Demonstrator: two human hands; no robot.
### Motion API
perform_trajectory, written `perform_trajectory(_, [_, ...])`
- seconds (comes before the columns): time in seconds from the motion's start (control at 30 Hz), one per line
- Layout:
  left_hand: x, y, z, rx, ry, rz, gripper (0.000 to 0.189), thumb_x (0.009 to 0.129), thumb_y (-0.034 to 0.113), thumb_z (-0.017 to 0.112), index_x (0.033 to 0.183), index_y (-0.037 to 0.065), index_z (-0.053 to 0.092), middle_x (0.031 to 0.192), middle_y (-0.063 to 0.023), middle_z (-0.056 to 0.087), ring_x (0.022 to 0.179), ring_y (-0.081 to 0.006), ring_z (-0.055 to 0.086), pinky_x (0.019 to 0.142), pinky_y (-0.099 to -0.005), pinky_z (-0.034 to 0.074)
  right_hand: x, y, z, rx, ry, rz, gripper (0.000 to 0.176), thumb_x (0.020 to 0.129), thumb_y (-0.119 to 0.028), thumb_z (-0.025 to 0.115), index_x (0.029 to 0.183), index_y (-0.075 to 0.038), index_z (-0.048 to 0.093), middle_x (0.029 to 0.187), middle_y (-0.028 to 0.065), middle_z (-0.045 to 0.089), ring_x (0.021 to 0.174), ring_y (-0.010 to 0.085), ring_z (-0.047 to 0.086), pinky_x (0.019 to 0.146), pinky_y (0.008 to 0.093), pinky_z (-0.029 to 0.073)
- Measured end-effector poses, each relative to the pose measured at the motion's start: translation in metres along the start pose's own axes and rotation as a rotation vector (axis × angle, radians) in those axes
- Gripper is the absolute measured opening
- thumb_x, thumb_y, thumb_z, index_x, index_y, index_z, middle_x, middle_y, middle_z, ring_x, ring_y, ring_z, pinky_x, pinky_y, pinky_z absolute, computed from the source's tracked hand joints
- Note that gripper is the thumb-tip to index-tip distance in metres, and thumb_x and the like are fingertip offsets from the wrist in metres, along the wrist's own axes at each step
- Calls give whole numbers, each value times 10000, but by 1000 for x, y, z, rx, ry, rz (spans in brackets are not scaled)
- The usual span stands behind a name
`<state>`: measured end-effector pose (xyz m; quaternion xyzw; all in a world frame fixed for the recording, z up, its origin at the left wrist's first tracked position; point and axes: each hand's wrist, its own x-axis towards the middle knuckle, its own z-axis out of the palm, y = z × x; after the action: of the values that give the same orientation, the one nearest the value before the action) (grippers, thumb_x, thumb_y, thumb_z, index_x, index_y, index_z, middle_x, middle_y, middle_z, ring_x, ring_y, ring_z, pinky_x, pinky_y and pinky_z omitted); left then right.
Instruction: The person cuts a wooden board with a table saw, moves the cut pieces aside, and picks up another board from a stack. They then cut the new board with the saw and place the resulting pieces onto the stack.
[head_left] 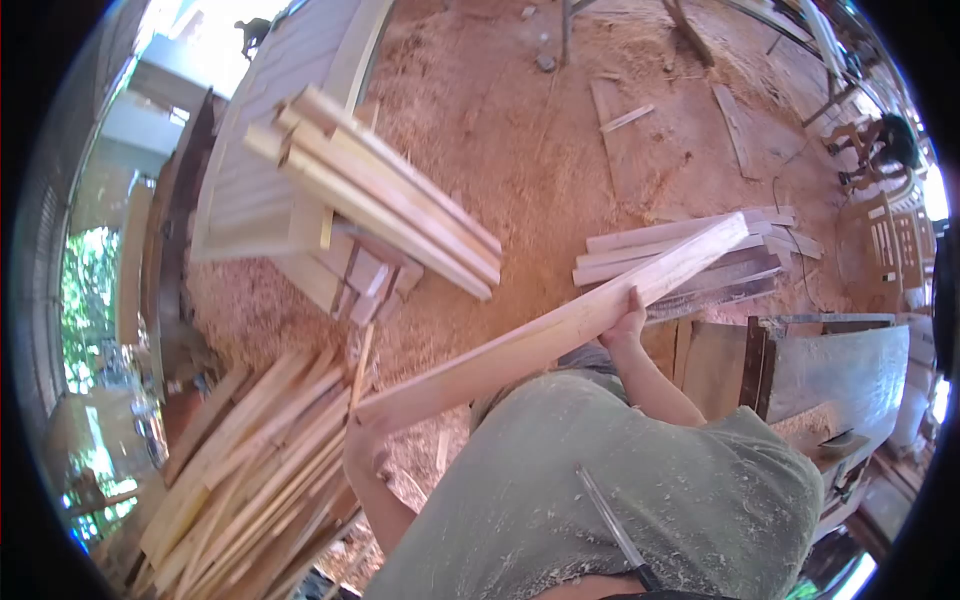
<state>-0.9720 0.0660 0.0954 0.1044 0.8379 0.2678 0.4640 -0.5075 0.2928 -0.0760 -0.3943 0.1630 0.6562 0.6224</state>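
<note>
Sawdust floor (520,150) lies under the long plank (560,325), held aloft, seemingly mid-carry, left hand (362,440) fingers clamped on one end, right hand (628,318) fingers around its middle; moving it likely means clearing nearby board stacks (250,470).

The plank (540,335) is pale planed wood; the shirt (600,470) is dusty matt cloth.

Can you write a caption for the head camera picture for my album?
Left hand and right hand hold a long pale wooden plank above a sawdust-covered floor.
</note>
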Motion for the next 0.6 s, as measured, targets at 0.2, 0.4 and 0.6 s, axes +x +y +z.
perform_trajectory(0.2, [-24, 61, 24, -712, -108, 543, 581, 750, 125, 730, 1249, -27, 476, 1115, -141, 609, 953, -249, 630, 869, -417, 541, 54, -9, 59, 50, -51, 130, 650, 937, -543, 487, 1383, -70, 466, 1418, 187, 478, 1315, 402, 426, 1126, 580, 290])
perform_trajectory(0.4, [-37, 169, 57, -757, 53, 689, 436, 741, 93, 730, 1138, 2, 577, 1100, -126, 631, 1057, -280, 616, 929, -407, 511, 102, 12, 145, -66, -78, 172, 571, 982, -455, 410, 1353, -23, 452, 1385, 167, 504, 1295, 356, 461, 1126, 523, 325])
perform_trajectory(0.6, [-79, 336, 88, -636, 153, 1017, 282, 723, 94, 739, 945, -2, 595, 983, -115, 645, 921, -235, 634, 868, -370, 513, 158, 38, 291, -24, -181, 353, 403, 992, -351, 481, 1238, -43, 567, 1314, 141, 571, 1262, 344, 498, 1132, 538, 322])
